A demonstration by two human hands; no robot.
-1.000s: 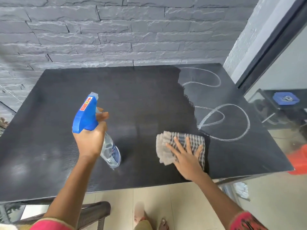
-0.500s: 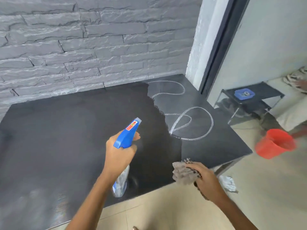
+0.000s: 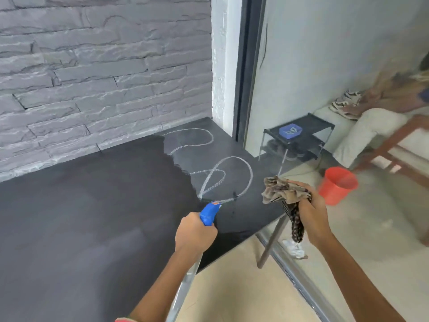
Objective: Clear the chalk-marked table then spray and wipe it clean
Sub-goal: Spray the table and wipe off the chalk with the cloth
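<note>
The black table (image 3: 81, 217) is dark and wet over its left and middle part; white chalk loops (image 3: 222, 175) remain on its dry right end. My left hand (image 3: 195, 235) grips the blue-headed spray bottle (image 3: 209, 213), nozzle aimed at the lower chalk loop, with dark droplets on the surface just past it. My right hand (image 3: 308, 212) holds the bunched checked cloth (image 3: 282, 190) in the air above the table's right front corner, a tail of it hanging down.
A grey stone wall (image 3: 92, 77) backs the table. Right of it runs a glass partition with a dark frame (image 3: 243, 66). Behind the glass are a red bucket (image 3: 337, 184), a small black rack with a blue tray (image 3: 291, 131) and a seated person.
My right hand lifted the cloth off the table and bunched it up in the air. My left hand carried the spray bottle rightward toward the chalk loops. The view swung right.
</note>
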